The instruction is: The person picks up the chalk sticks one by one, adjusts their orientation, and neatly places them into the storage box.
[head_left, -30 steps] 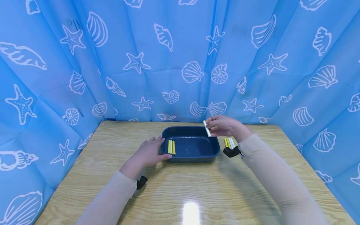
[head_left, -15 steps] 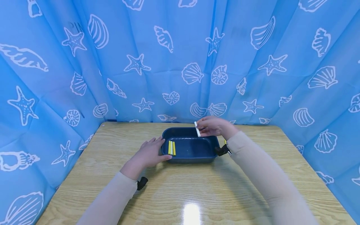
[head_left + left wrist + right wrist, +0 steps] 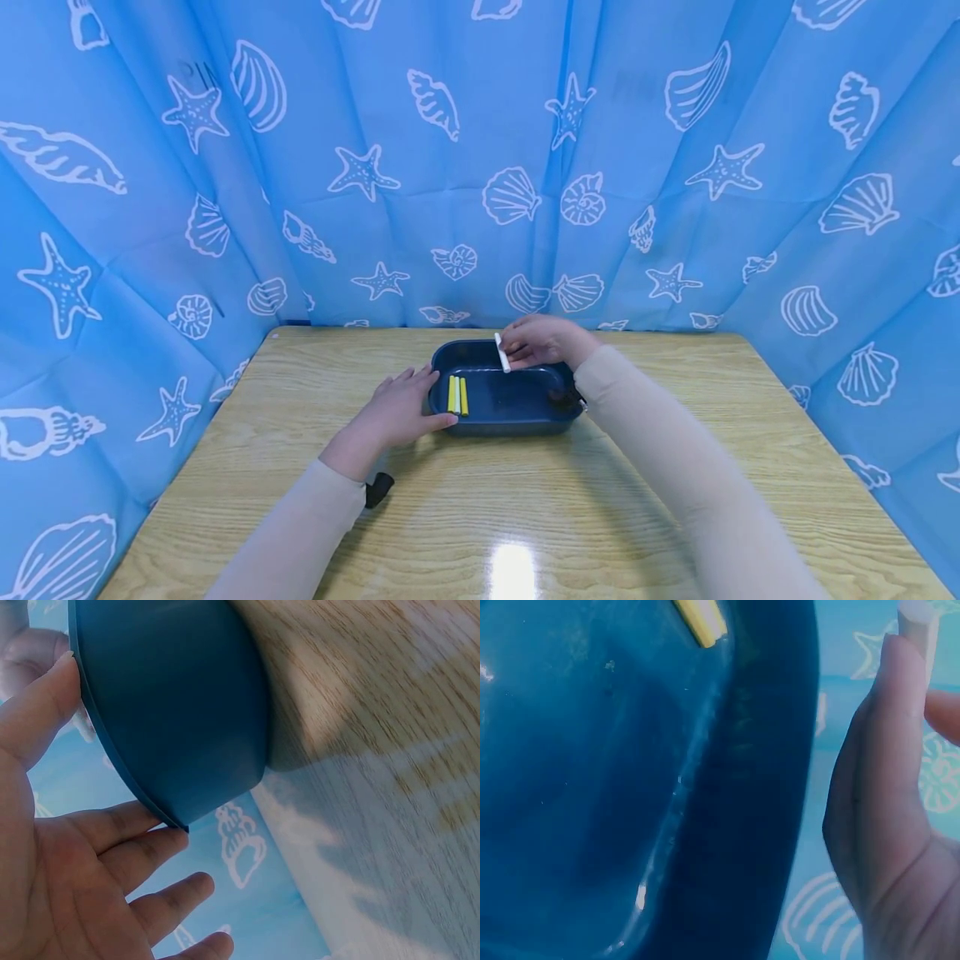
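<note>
White stick (image 3: 502, 353) — in right hand (image 3: 546, 340), above tray (image 3: 513, 427)

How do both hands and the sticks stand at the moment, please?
Left hand touching tray; right hand pinching white stick, raised, apparently over tray. Three sticks lying at tray's left end. No obstruction visible beneath white stick.

Up high on the near side, the head camera looks forward and down, sweeping in the tray (image 3: 510, 428), table (image 3: 450, 517) and curtain (image 3: 465, 167)! Left wrist, right in tight and tipped sideways, faces the tray's outer wall! Right wrist, also close and sideways, peers inside! All 3 share tray and curtain; head and left wrist share the table too!
</note>
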### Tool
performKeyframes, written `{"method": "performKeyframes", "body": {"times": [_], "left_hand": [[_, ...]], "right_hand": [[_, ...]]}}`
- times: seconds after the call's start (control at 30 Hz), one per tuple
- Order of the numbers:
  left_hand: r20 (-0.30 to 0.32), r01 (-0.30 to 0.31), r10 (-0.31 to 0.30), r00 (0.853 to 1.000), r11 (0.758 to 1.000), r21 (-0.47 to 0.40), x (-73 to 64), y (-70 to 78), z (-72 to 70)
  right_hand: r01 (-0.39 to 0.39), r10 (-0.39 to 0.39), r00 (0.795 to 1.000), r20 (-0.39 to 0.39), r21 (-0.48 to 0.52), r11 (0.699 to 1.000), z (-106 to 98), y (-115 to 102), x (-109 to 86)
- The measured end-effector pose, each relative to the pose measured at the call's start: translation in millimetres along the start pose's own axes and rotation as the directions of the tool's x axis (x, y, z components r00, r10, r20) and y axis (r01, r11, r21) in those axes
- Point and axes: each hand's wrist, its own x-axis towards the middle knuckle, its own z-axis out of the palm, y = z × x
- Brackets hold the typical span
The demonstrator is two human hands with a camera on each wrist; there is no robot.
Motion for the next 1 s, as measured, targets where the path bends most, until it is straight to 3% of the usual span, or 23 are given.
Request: {"method": "performKeyframes", "body": {"times": [0.4, 0.6, 1.0], "left_hand": [[-0.004, -0.001, 0.001, 1.0, 1.0, -0.005, 1.0, -0.1, -0.2], [0.001, -0.013, 0.013, 1.0, 1.0, -0.005, 0.9, -1.4, 0.1], [0.001, -0.017, 0.017, 1.0, 1.0, -0.005, -0.3, -1.1, -0.6]], "right_hand": [[-0.081, 0.085, 0.996, 0.034, -0.116, 0.99, 22.7, 3.7, 20.9], [-0.17, 0.18, 0.982, 0.056, -0.155, 0.973, 27.4, 7.8, 30.3], [-0.237, 0.255, 0.964, 0.076, -0.198, 0.951, 40.1, 12.7, 47.6]]}}
